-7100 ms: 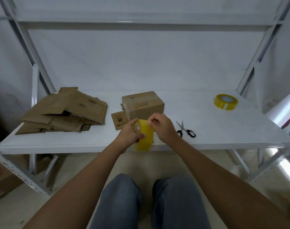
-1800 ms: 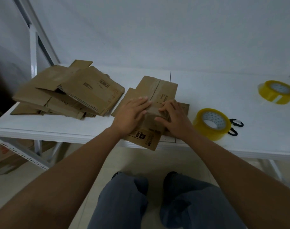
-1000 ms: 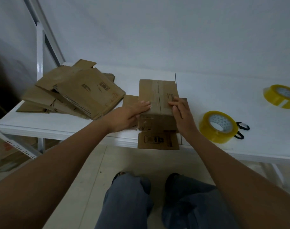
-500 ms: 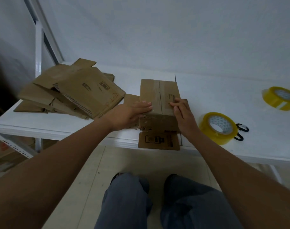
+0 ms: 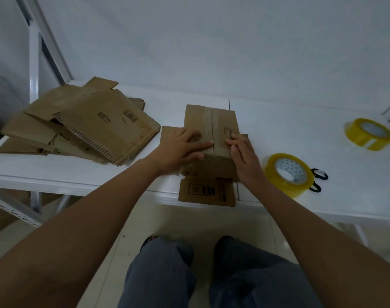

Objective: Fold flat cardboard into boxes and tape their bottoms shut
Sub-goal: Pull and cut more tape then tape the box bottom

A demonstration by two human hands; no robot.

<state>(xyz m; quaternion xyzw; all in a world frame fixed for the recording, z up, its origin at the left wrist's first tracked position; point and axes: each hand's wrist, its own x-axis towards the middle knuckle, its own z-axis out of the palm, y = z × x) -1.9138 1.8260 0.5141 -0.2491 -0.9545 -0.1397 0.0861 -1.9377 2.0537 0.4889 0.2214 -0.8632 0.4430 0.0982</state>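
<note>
A small brown cardboard box (image 5: 210, 121) stands near the front edge of the white table (image 5: 278, 130), its closed flaps facing up with a centre seam. One flap hangs over the table's front edge. My left hand (image 5: 180, 146) lies flat on the left top flap, fingertips at the seam. My right hand (image 5: 243, 155) presses the right top flap and the box's right side with straight fingers. A yellow tape roll (image 5: 288, 174) lies just right of my right hand.
A heap of flat cardboard blanks (image 5: 78, 127) lies at the table's left. Black-handled scissors (image 5: 319, 180) peek out behind the near tape roll. A second yellow tape roll (image 5: 369, 133) sits at the far right. A white rack post (image 5: 34, 63) rises at the left.
The tape roll I held seven seconds ago now lies on the table. The box has been turned square to me. Over the last half second my hands have barely shifted on the flaps.
</note>
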